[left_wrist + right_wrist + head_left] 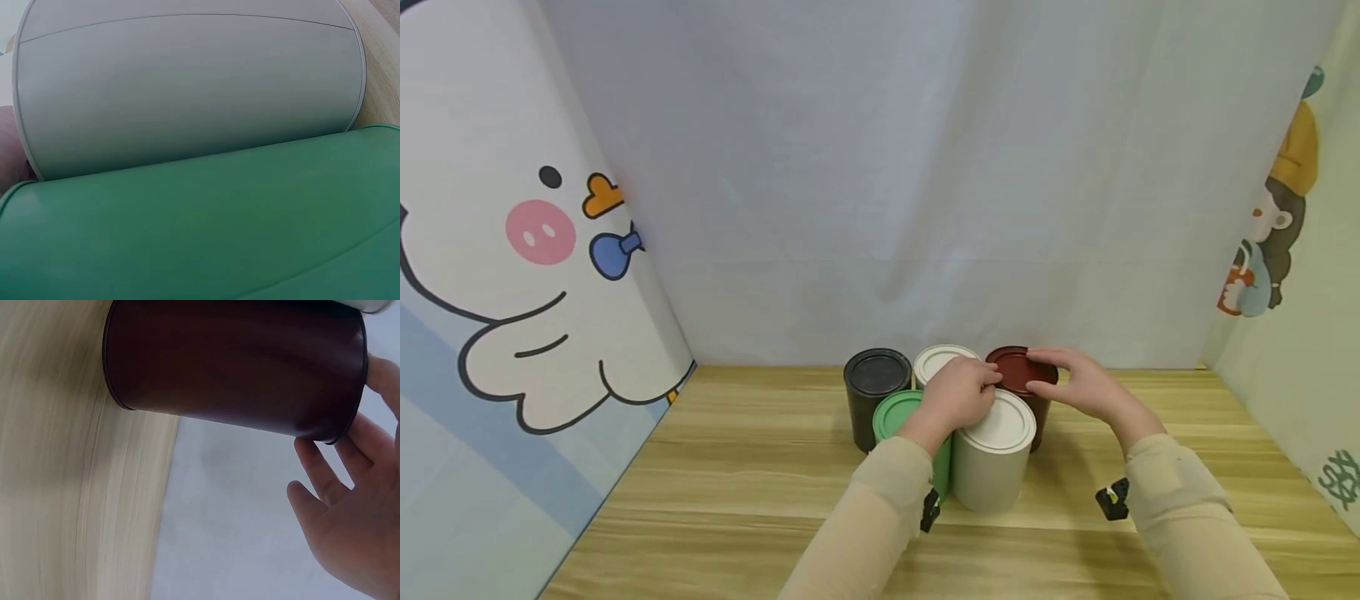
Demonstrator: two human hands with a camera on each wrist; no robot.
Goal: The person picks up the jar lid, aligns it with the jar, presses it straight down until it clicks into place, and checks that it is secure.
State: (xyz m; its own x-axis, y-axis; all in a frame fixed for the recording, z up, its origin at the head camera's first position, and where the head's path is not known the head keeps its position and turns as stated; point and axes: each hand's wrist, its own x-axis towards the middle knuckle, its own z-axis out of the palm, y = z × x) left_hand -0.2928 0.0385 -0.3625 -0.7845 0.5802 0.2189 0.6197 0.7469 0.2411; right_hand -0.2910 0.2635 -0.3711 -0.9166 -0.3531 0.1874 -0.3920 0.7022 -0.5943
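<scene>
Several lidded cylindrical canisters stand grouped on the table. My right hand (1092, 389) is at the dark red canister (1021, 375), thumb and fingers spread at its lid. In the right wrist view, the right fingertips touch the rim of this canister (237, 362), with the other fingers extended. My left hand (958, 393) reaches over the front off-white canister (992, 467), fingers bent toward the red lid's left edge. Its fingertips are partly hidden. The green canister (895, 408) sits under the left wrist, beside the off-white one. In the left wrist view, the green canister (206, 219) fills the foreground.
A black canister (877, 383) stands at the back left, next to a white-lidded canister (943, 358) partly covered by the left hand. Behind them hangs a pale curtain (880, 208). Printed cloth walls flank the wooden table (737, 500).
</scene>
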